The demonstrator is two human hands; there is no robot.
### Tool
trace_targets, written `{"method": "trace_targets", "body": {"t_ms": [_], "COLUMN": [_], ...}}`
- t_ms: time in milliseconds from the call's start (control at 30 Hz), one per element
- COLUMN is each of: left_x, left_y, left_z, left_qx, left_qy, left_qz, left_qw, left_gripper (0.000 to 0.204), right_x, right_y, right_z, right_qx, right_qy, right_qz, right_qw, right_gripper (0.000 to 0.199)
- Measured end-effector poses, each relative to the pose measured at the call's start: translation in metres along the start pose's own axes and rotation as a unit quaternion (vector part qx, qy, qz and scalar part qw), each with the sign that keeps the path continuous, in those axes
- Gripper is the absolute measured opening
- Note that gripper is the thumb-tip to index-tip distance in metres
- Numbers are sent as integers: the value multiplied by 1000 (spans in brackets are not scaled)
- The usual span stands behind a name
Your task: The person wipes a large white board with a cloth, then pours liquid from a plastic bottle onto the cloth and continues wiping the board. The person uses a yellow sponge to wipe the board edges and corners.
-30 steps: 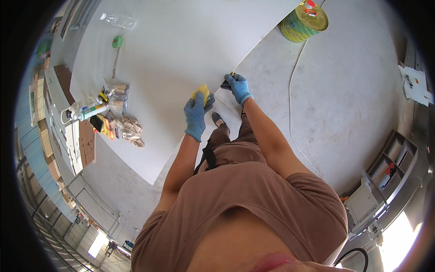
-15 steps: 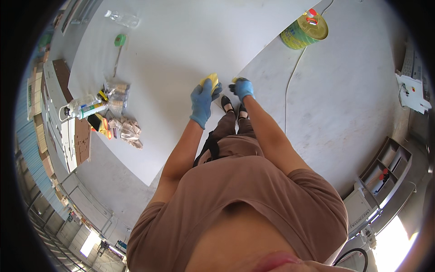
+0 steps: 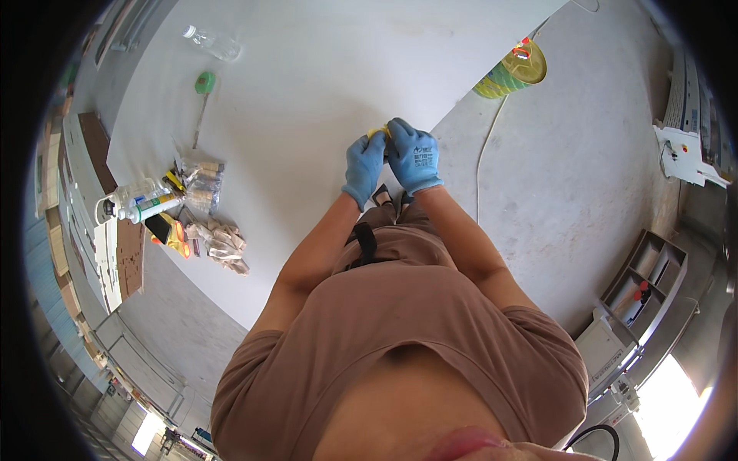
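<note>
Both of my hands wear blue coated gloves and meet over the near edge of a large white tabletop [image 3: 284,115]. Between them is a small yellow piece of thin, folded-looking material [image 3: 376,132]; whether it is paper or cloth I cannot tell. My left hand [image 3: 364,167] is closed on it, thumb and fingers pressed together. Close against it, my right hand [image 3: 413,157] is curled with its back toward me. Its fingertips are at the yellow material and mostly hidden.
On the table's left lie a clear bottle [image 3: 215,44], a green tape measure [image 3: 204,82], bagged goods [image 3: 204,184], a white tube [image 3: 156,206], a phone [image 3: 158,228] and crumpled cloth [image 3: 223,244]. A green-yellow can [image 3: 511,73] and a cable [image 3: 482,161] are at right.
My hands, apart before with yellow material in each, have come together. The right hand moved left and turned its back toward me. Less of the yellow material shows now.
</note>
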State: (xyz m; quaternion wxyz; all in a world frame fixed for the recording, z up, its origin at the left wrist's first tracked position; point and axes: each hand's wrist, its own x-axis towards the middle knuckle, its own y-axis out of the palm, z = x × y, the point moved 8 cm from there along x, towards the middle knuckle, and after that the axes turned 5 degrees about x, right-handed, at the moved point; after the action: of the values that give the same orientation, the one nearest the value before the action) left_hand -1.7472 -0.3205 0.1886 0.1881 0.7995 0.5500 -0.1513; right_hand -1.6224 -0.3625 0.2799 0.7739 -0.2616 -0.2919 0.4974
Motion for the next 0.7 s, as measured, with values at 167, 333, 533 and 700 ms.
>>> {"method": "trace_targets", "body": {"t_ms": [167,333,533,700], "left_x": [3,11,45,83], "left_y": [6,18,62,95], "left_z": [-2,-19,-54,-49], "left_qx": [-106,-121,-97,-66], "left_qy": [-87,-128,-83,-66], "left_qz": [45,83,181,77], "left_qw": [990,981,975,993], "left_gripper": [33,42,35,25], "right_x": [2,11,43,64], "right_y": [-1,-6,-16,-18], "right_z": [-4,-6,-29,-98], "right_qx": [80,35,-20,276], "right_qy": [-20,-48,13,67], "right_qz": [3,69,156,215], "right_qw": [997,996,987,935], "right_gripper": [25,54,94,94]}}
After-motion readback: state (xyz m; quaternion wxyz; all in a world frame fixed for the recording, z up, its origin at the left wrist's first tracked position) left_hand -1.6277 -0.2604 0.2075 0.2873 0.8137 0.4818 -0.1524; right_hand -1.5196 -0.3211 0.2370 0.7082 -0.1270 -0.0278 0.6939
